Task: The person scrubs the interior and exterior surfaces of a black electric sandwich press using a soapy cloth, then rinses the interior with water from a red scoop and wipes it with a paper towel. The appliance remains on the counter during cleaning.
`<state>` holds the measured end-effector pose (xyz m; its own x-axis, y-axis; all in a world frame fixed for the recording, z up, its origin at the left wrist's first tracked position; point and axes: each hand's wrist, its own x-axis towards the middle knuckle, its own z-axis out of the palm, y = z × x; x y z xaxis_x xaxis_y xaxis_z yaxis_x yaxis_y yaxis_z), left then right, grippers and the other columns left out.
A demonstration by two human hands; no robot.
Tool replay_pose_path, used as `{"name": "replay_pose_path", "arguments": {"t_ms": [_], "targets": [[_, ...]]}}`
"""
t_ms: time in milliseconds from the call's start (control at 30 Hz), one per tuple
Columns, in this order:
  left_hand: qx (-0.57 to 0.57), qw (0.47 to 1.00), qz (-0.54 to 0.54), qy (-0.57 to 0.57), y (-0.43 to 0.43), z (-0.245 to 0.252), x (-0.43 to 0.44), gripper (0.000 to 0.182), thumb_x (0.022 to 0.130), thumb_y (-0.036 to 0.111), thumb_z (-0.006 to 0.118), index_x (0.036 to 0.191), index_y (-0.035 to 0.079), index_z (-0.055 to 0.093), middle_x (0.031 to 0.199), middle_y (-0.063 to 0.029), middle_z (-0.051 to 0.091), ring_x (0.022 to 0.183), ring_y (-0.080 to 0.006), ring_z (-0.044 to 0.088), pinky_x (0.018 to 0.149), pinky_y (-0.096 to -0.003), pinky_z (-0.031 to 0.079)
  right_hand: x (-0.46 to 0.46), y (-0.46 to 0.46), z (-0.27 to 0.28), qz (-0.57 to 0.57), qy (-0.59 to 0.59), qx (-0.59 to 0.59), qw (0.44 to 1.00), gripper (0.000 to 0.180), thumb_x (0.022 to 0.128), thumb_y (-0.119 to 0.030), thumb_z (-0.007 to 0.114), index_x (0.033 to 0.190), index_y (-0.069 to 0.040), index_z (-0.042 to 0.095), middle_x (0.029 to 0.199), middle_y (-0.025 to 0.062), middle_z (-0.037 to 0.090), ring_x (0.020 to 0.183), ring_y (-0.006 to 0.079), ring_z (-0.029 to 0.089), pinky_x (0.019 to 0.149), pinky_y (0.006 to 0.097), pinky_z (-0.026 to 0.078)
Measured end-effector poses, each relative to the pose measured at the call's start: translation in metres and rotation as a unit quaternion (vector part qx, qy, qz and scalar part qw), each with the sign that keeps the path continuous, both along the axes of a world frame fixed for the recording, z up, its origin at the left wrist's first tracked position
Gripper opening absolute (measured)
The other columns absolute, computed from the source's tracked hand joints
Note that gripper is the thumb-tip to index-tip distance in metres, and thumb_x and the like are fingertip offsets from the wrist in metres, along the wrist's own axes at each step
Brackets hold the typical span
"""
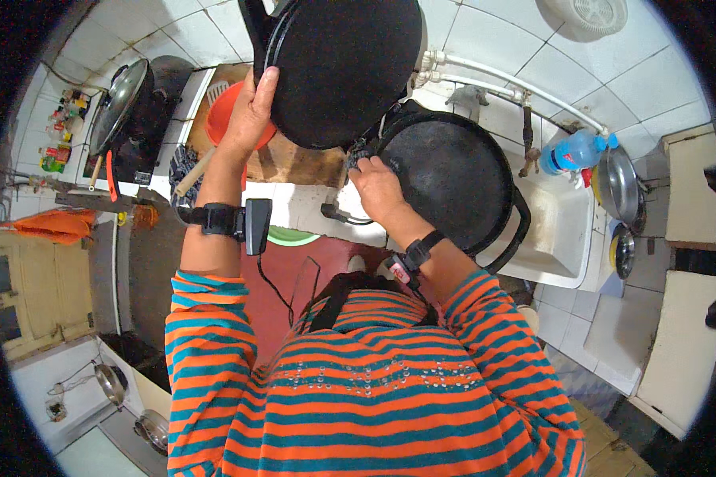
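Note:
My left hand [255,107] grips the edge of a round black pan-like plate [346,65], raised and tilted above the counter. To its right a large black round pan [447,179] with a loop handle lies partly over the sink. My right hand [379,188] is at that pan's left rim, its fingers bunched on a dark crumpled cloth or scrubber [364,152]; the exact material cannot be told. A black cable with a plug end [334,211] lies by the counter's front edge, below my right hand.
A wooden board [298,161] and a red plastic bowl [221,113] are behind my left arm. The white sink [561,226] is at the right, under a tap [530,158], with a blue plastic bottle [573,152] beside it. A lidded wok [119,107] stands at the far left.

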<state>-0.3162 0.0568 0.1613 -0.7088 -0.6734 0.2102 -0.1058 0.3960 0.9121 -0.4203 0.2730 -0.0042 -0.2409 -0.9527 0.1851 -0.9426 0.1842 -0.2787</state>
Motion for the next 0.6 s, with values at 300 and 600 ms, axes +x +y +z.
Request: {"name": "replay_pose_path", "arguments": {"t_ms": [300, 600], "targets": [[0.016, 0.998, 0.007, 0.057, -0.01, -0.022, -0.006, 0.059, 0.103, 0.052, 0.053, 0.132, 0.0, 0.055, 0.116, -0.0138, 0.065, 0.106, -0.0213, 0.059, 0.099, -0.0333, 0.045, -0.008, 0.01, 0.023, -0.104, -0.069, -0.121, 0.985, 0.026, 0.078, -0.005, 0.069, 0.103, -0.008, 0.069, 0.099, 0.0162, 0.063, 0.1, 0.0371, 0.061, 0.087, 0.0468, 0.053], [-0.003, 1.0, 0.02, 0.023, -0.012, -0.019, -0.007, 0.067, 0.1, 0.057, 0.054, 0.132, -0.002, 0.054, 0.117, -0.0215, 0.066, 0.113, -0.0301, 0.062, 0.101, -0.0376, 0.045, -0.032, -0.008, 0.002, 0.029, 0.063, -0.032, 0.997, 0.015, 0.077, -0.002, 0.061, 0.09, -0.007, 0.067, 0.097, 0.0164, 0.065, 0.088, 0.0369, 0.067, 0.075, 0.0459, 0.057]]}}
